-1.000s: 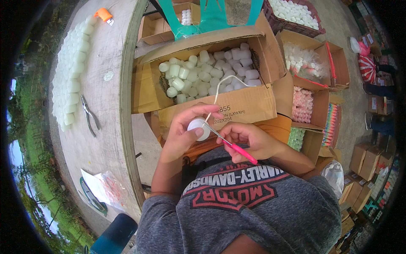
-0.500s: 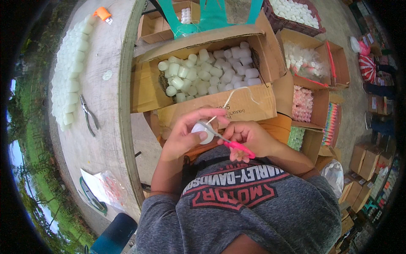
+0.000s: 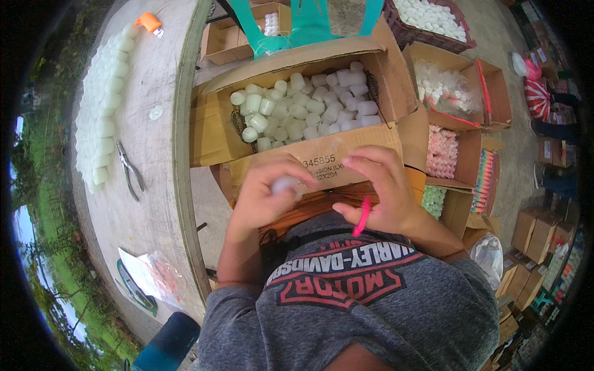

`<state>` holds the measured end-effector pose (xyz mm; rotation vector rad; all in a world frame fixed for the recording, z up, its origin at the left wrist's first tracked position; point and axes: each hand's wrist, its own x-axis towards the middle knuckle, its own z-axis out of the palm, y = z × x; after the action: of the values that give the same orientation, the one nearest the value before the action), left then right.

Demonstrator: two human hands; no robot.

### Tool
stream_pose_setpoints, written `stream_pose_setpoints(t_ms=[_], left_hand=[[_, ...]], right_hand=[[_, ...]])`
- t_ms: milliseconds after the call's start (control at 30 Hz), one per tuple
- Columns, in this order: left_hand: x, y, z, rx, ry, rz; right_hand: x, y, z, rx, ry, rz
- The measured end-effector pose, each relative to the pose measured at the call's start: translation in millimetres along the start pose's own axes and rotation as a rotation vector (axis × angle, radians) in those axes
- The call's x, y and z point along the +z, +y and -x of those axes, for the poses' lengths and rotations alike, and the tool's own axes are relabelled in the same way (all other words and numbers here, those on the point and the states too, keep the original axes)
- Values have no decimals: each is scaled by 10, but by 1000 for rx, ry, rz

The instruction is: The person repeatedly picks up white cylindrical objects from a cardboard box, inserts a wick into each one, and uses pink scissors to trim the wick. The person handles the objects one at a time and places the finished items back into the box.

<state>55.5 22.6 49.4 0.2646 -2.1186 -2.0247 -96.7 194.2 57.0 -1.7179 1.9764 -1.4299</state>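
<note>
My left hand (image 3: 263, 196) is curled around a small white cylinder (image 3: 285, 185), which is blurred and partly covered by the fingers. To its right, my right hand (image 3: 388, 193) has its thumb and fingers spread, with a pair of pink-handled scissors (image 3: 362, 217) hooked on it; the blades cannot be made out. Beyond both hands stands an open cardboard box (image 3: 260, 170) holding many similar white cylinders (image 3: 297, 111). No cord shows at the hands.
On the table (image 3: 162, 148) at left are rows of white cylinders (image 3: 106, 111), pliers (image 3: 129, 170), an orange tool (image 3: 148, 23) and a plastic bag (image 3: 164, 278). A teal chair (image 3: 309, 28) stands behind the box. More cartons (image 3: 470, 154) and a filled crate (image 3: 467, 44) stand at right.
My hands have moved apart. The scissors have left the white cord at the cylinder and swung down on my right hand, whose fingers have spread. The cord no longer shows.
</note>
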Motion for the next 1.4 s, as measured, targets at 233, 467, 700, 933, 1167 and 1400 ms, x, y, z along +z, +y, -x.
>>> stream_pose_setpoints(t_ms=[233,467,700,933,1167,1400], left_hand=[[-34,93,-198,-70,-6,-168],[-706,-780,-577,-89,254,-1241],[-110,-1311,-1479,-276,-253,-1023],[65,-1988,-1853,-264,-572,-1193],[-124,-1897,-1672,-405,-226,-656],[-124,-784,-1039,-507,-53,745]], right_hand=[[-7,57,78,301,-251,-290],[4,233,167,240,-46,-203],[-49,130,139,212,-74,-174],[-70,157,199,151,38,-105],[-57,217,168,179,56,-78],[-130,242,40,187,251,130]])
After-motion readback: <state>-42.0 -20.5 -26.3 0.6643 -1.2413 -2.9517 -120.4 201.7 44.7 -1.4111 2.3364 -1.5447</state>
